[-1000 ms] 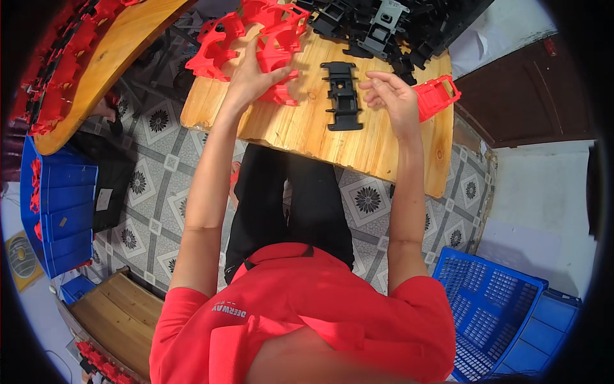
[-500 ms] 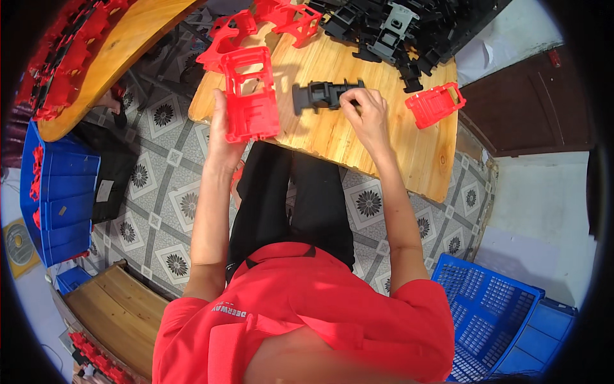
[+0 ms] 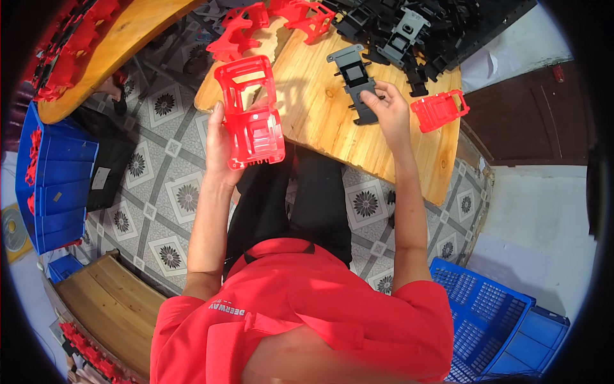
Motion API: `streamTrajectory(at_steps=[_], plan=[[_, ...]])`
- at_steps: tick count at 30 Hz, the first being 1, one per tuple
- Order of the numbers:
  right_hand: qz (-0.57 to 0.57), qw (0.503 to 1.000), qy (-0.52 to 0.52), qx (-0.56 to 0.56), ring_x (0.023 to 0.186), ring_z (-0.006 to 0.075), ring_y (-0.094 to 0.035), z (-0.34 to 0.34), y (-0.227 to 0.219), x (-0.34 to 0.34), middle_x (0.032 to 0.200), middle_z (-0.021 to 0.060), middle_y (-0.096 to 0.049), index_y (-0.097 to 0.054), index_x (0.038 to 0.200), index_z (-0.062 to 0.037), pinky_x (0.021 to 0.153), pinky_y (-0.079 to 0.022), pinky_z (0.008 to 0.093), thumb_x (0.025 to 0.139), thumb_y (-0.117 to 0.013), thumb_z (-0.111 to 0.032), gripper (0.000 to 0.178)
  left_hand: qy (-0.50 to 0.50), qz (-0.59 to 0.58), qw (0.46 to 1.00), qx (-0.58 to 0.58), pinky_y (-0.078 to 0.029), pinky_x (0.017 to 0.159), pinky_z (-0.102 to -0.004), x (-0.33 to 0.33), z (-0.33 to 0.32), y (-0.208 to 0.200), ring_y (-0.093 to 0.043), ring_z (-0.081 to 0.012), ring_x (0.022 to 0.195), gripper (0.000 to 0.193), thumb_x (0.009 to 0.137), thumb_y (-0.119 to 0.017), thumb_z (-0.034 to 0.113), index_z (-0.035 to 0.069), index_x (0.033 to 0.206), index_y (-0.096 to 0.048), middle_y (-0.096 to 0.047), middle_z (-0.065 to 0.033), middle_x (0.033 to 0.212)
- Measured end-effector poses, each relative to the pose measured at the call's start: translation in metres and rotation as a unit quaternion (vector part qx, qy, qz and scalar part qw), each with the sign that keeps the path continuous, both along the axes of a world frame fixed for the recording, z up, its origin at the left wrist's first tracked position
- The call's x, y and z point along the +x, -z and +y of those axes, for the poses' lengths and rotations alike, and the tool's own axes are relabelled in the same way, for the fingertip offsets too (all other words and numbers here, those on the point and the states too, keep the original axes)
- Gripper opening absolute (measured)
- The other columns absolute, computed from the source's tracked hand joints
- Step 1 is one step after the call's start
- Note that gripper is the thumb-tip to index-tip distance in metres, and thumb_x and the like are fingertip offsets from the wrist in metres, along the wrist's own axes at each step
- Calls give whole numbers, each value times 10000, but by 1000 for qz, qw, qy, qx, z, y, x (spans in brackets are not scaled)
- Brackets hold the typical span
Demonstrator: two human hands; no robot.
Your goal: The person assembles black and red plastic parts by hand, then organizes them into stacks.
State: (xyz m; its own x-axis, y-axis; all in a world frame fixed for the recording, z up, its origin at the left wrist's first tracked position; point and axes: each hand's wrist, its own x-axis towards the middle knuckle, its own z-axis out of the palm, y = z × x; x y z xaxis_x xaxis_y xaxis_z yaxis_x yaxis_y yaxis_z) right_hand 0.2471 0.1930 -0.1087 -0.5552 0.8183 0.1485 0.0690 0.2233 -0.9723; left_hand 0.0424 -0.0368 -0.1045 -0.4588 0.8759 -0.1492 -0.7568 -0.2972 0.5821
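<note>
My left hand (image 3: 220, 147) is closed on the left edge of a red plastic frame (image 3: 262, 136), which has a large window in its upper half and is held up over the table's near edge. In my right hand (image 3: 388, 110) is a dark grey plastic part (image 3: 352, 70) with a square opening and small side pegs, pinched between thumb and fingers near its lower end. A second red plastic piece (image 3: 440, 111) lies to the right of that hand. Parts of the left fingers are hidden behind the red frame.
A heap of black plastic parts (image 3: 364, 29) with a grey one (image 3: 406, 38) on top fills the back right of the wooden table (image 3: 320, 115). Several red frames (image 3: 240, 32) stand at the back left. A blue bin (image 3: 67, 173) is at left, a blue crate (image 3: 480, 307) at lower right.
My right hand has turned the dark grey part from lying sideways to pointing away from me, and moved slightly right. The red frame has come a little nearer and tilted.
</note>
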Motion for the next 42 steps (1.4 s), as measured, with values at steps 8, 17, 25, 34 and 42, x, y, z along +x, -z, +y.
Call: streamTrajectory(at_steps=[8, 17, 25, 34, 42], plan=[[-195, 868, 101, 446, 1080, 311, -560, 17, -8, 12, 1102, 135, -616, -679, 1117, -25, 886, -472, 344, 839, -730, -213, 339, 49, -19, 999, 13, -467, 1018, -516, 16, 5, -5, -529, -334, 1248, 672, 938, -587, 405, 132, 1478, -295, -483, -190, 1393], [-78, 923, -46, 375, 984, 281, -598, -33, -40, 11, 1048, 98, -642, -694, 1031, -37, 841, -500, 369, 752, -729, -37, 281, 36, 41, 998, 7, -395, 1080, -469, 24, 15, -10, -465, -301, 1307, 908, 901, -700, 246, 145, 1550, -73, -431, -195, 1430], [-73, 871, -103, 475, 929, 256, -583, -114, -81, -8, 1016, 73, -606, -673, 1038, -20, 755, -515, 345, 653, -767, 24, 399, 47, 90, 995, 9, -360, 1090, -403, 32, 22, -7, -444, -243, 1295, 968, 875, -743, 251, 158, 1559, -64, -444, -153, 1382], [-76, 864, -123, 482, 921, 258, -585, -118, -76, -20, 1019, 77, -604, -671, 1033, -16, 748, -519, 349, 660, -765, 8, 386, 71, 71, 994, 40, -393, 1057, -393, 32, 24, -17, -469, -218, 1244, 982, 879, -735, 198, 164, 1563, -31, -475, -110, 1305], [47, 949, -11, 312, 1009, 225, -606, -92, -69, -53, 1118, 110, -624, -562, 1239, 32, 851, -501, 311, 894, -699, -155, 415, 31, 212, 976, 38, -420, 1040, -382, 30, 14, -29, -453, -259, 1292, 1152, 825, -733, 96, 88, 1524, 182, -316, -177, 1467]])
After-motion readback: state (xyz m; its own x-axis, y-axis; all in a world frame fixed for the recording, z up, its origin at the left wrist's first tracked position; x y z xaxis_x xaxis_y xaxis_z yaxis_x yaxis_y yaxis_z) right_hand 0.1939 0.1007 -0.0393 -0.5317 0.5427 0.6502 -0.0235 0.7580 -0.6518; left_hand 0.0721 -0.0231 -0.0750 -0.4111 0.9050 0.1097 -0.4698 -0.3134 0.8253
